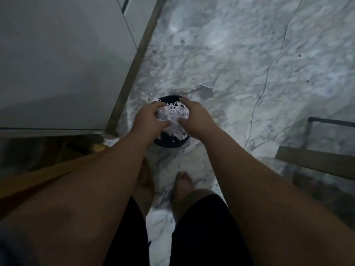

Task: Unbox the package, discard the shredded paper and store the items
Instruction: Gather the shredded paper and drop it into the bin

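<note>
A wad of white shredded paper point(172, 118) sits between both my hands, directly above a small black round bin point(169, 144) on the marble floor. My left hand point(148, 120) grips the wad from the left with curled fingers. From the right, my right hand point(194, 117) grips it the same way. Most of the bin is hidden under the paper and my hands; only its dark rim shows at the top and bottom. A brown cardboard box point(38, 175) is wedged under my left arm at the lower left.
White cabinet doors point(57, 64) with a brown baseboard point(134, 64) run along the left. A thin cable point(267, 77) trails over the marble floor point(240, 45). A dark-framed piece of furniture point(326, 150) stands at the right. My bare feet point(183, 181) are just behind the bin.
</note>
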